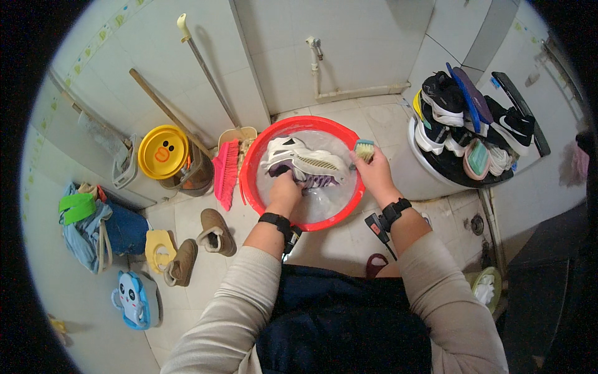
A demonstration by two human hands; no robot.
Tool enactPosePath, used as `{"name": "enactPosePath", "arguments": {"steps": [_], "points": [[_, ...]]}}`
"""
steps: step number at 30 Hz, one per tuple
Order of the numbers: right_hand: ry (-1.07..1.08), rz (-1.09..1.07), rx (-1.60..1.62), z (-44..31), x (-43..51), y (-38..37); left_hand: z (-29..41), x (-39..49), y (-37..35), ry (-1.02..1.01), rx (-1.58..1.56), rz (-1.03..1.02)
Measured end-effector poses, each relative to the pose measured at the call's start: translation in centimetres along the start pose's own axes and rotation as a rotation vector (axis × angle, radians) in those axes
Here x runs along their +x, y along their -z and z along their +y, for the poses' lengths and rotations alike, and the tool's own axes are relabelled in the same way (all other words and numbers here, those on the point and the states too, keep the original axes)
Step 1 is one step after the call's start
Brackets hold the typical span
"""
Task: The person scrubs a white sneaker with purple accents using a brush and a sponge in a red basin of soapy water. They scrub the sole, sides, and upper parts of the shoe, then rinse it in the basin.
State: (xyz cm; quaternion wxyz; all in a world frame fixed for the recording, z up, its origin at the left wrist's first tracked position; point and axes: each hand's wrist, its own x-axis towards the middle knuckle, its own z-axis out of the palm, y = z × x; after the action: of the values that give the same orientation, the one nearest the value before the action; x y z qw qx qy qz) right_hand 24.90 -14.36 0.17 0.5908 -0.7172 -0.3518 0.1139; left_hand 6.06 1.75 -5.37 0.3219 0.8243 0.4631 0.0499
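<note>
A white sneaker point(322, 161) with purple laces and lining lies tilted on its side over a red plastic basin point(306, 122). Cloudy, sudsy water point(322, 205) fills the basin below it. My left hand point(285, 191) grips the shoe at its collar opening, the fingertips hidden inside. At the basin's right rim, my right hand point(373, 173) holds a small scrub brush point(364, 149) with a teal back and pale bristles turned towards me. The brush is apart from the shoe.
A pink broom point(226, 173) and a dustpan point(237, 133) stand left of the basin. Brown boots point(218, 232) sit on the tiles. Several black-and-white sneakers point(441, 98) and a soap dish point(477, 159) rest on the black lid at right. A yellow-lidded bucket point(163, 152) stands against the wall.
</note>
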Motion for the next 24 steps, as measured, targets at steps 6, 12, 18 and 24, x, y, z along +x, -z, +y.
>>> {"name": "enactPosePath", "arguments": {"steps": [6,12,18,24], "points": [[0.007,-0.146,-0.007,0.4,-0.3,-0.2,-1.7,1.0,-0.5,-0.092,-0.063,-0.258],[0.006,-0.055,0.013,-1.2,-0.7,-0.9,-4.6,2.5,-2.9,-0.193,-0.073,-0.287],[0.087,-0.047,0.226,-2.4,-0.8,-1.2,-4.0,1.9,-1.8,-0.112,-0.044,-0.439],[0.08,-0.31,0.048,-0.3,-1.2,-1.2,-1.8,0.0,0.1,-0.124,-0.003,-0.444]]}}
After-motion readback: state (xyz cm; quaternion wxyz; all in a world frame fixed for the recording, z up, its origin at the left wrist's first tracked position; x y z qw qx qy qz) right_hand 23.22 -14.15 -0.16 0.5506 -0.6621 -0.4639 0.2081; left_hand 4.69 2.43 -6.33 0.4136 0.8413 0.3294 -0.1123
